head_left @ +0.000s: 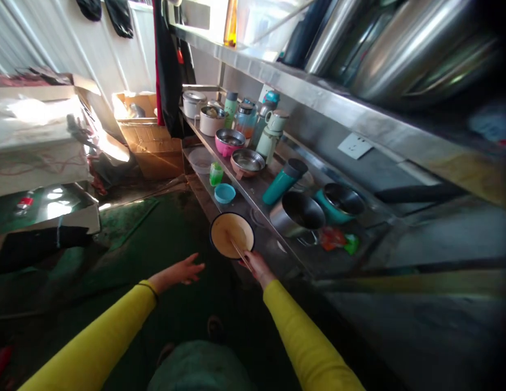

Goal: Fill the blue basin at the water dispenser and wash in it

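My right hand [256, 265] grips a cream enamel bowl [226, 227] with a dark blue rim, at its near right edge. A pair of chopsticks [238, 250] is held in the same hand and slants into the bowl. Something pale lies in the bottom, but I cannot make out what. To the left of the bowl, my left hand [180, 271] hangs in the air above the dark green floor, fingers spread, holding nothing. Just beyond the bowl, a small light-blue basin [224, 193] rests on the lower shelf.
Along the metal shelf [253, 190] stand a pink bowl [229, 142], a steel-lined bowl [248, 162], a teal flask [284, 181] and a steel pot [297, 214]. A higher shelf [318, 87] juts out at the right. Cardboard boxes [149, 144] sit at the back left.
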The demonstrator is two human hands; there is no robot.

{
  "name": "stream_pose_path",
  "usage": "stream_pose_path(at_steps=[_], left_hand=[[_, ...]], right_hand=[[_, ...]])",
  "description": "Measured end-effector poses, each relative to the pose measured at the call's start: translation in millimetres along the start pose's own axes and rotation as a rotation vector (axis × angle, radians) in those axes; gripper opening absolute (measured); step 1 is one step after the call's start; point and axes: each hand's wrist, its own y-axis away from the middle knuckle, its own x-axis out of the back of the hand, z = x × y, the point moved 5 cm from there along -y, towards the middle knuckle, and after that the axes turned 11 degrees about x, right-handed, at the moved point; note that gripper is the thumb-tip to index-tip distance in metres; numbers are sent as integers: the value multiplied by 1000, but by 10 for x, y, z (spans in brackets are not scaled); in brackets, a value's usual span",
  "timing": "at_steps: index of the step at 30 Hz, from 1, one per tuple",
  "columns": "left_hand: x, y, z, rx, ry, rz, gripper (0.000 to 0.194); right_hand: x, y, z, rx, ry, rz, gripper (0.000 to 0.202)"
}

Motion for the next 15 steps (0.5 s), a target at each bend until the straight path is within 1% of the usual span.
stream_pose_path(at_steps=[2, 3, 5, 7, 9, 11, 12, 13, 14, 15], left_hand=[[-25, 128, 43, 28, 165, -91, 96], [-67, 189, 58, 25, 215, -140, 94], [-197, 300, 55, 18, 279, -230, 82], [-349, 396, 4, 21, 328, -276, 61], [-491, 486, -86, 31, 355, -277, 45], [-629, 579, -189, 38, 340, -284, 41], [-701, 625, -240, 44, 323, -297, 42], [-775, 671, -287, 51, 307, -312, 44], [-854, 716, -329, 58, 290, -328, 46], [-940, 759, -367, 67, 271, -344, 47]], right_hand=[[-123, 428, -15, 20, 4, 3, 7], [-184, 633, -9, 30, 8, 8, 8], [-286, 1016, 15, 48, 23, 19, 10], [-331, 1356, 24, 67, 57, 25, 15], [-276, 1659, -23, 102, 121, 64, 21], [-132, 1944, -148, 178, 195, 169, 29], [-61, 2084, -247, 257, 291, 226, 34], [-20, 2219, -357, 353, 442, 263, 38], [-27, 2341, -455, 444, 648, 259, 40], [-78, 2437, -516, 509, 882, 215, 40]])
